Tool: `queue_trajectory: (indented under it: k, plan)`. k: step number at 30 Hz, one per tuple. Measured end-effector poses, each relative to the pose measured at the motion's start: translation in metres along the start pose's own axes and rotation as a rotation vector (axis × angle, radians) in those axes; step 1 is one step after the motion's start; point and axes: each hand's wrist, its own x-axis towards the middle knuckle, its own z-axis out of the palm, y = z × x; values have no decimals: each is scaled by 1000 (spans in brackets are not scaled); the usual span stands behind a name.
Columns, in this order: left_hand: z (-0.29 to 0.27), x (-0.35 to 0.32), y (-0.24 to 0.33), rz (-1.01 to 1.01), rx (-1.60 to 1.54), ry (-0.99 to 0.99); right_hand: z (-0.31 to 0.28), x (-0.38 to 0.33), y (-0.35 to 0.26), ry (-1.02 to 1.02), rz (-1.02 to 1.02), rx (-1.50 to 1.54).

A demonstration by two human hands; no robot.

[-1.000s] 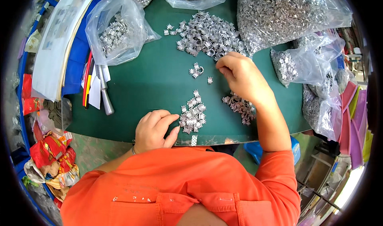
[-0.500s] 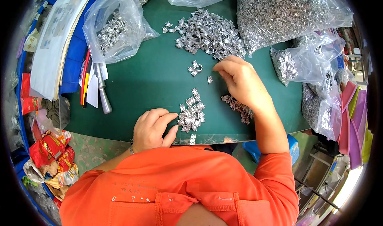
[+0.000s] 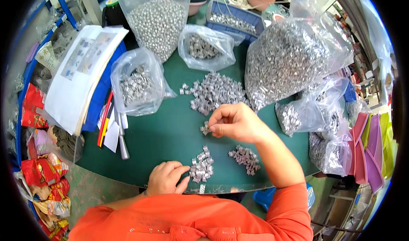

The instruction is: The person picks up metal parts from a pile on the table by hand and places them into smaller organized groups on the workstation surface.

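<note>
A green surface [image 3: 170, 134] is being viewed from above, with the person's orange sleeves entering from the lower edge. The right hand [image 3: 236, 122] is being held over the middle of the surface, its fingertips [image 3: 211, 128] pinched together, and the grip is being closed on a small cluster of metal parts [image 3: 205, 129] that is touching or just above the green top; which of the two cannot be told. The left hand [image 3: 166, 178] is being rested near the front edge, fingers loosely curled and nothing enclosed, so its grip is being kept open, with the fingertips touching a small pile of silver clips [image 3: 201, 166]. A second small pile [image 3: 246, 158] is lying just beside the right forearm, apart from the first. A larger loose heap of the same parts [image 3: 215, 92] is spread beyond the right hand. Around it, clear plastic bags are being kept: a large full bag [image 3: 294, 58] on the right, a smaller bag [image 3: 137, 85] on the left, another small bag [image 3: 204, 49] at the back, and a tall bag of round beads [image 3: 158, 21] behind that. A blue tray [image 3: 238, 17] is sitting at the far edge. On the left side, a stack of papers [image 3: 81, 75] is lying over a blue folder, with a knife [image 3: 122, 141] and pens beside it.
</note>
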Motion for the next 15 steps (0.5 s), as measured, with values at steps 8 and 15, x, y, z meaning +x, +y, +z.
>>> queue_trajectory:
  k: [8,15]
  plan:
    - [3,0,-2,-4,-47,-8,-94,71,-75,774,-433,626]
    - [-2,1,-2,32,3,27,-24,39,-16,300,-369,-130]
